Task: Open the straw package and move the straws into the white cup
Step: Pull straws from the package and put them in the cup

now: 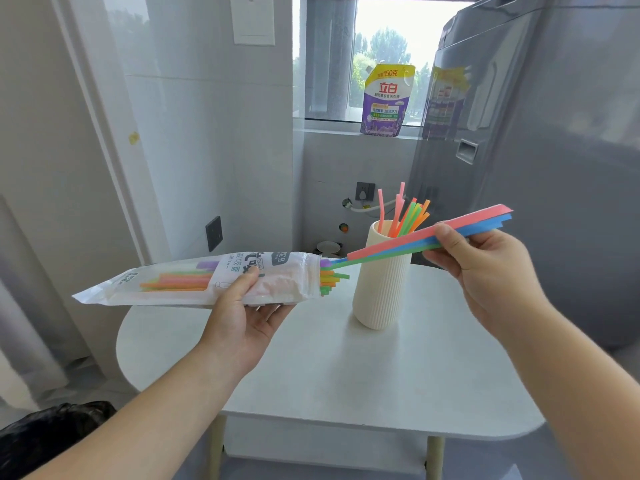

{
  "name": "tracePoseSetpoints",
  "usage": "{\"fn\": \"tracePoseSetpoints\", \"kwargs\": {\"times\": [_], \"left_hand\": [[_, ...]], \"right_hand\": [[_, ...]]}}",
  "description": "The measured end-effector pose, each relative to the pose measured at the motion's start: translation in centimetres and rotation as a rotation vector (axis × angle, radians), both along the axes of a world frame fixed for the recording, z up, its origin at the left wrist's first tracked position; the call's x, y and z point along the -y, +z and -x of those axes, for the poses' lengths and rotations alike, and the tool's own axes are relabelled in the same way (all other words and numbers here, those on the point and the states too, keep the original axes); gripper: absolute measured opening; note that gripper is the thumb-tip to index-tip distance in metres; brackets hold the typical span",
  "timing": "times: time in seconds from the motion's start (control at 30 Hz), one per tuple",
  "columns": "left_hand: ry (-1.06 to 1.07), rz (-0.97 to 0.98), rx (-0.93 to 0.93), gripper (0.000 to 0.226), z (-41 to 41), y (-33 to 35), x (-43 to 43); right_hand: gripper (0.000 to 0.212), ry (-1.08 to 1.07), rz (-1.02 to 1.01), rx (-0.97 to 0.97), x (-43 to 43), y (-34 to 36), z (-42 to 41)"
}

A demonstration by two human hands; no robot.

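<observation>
The right grip point(485, 268) pinches a few straws point(415, 239), their far ends just at the mouth of the pack point(194, 282) that the left grip point(246, 313) holds flat, left of the cup point(381, 292) on the surface point(346, 375), so it is best to pull them clear, tip them up and drop them in.

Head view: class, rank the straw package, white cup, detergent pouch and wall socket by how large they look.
1. straw package, longest across the frame
2. white cup
3. detergent pouch; it is farther from the camera, so its true size is unsure
4. wall socket
</observation>
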State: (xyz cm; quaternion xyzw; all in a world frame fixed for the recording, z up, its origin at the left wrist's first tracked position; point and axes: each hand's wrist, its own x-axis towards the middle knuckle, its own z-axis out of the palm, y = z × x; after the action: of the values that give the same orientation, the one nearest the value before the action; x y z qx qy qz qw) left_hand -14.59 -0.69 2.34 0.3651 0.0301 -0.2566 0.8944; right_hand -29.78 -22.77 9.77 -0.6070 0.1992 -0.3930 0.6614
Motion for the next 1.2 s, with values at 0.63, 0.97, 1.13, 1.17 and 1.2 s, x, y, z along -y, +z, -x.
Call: {"fn": "tracePoseSetpoints", "kwargs": {"times": [0.63,0.97,1.13,1.17,1.2], "left_hand": [[0.009,0.009,-0.007,0.037,-0.3,-0.4,0.5],[0.026,0.01,-0.005,0.039,-0.6,-0.5,0.4],[0.021,0.004,-0.002,0.033,-0.6,-0.5,0.4],[0.019,0.004,0.0,0.032,-0.5,-0.5,0.5],[0.017,0.003,0.001,0.032,-0.5,-0.5,0.5]], "right_hand": [[0.003,-0.169,0.276,-0.086,2.8,3.3,3.3],[0.002,-0.12,0.13,-0.113,3.2,2.6,2.9],[0.002,-0.146,0.108,-0.05,3.4,3.4,3.4],[0.002,-0.162,0.12,-0.042,3.5,3.6,3.6],[0.002,-0.18,0.131,-0.034,3.6,3.9,3.7]]}}
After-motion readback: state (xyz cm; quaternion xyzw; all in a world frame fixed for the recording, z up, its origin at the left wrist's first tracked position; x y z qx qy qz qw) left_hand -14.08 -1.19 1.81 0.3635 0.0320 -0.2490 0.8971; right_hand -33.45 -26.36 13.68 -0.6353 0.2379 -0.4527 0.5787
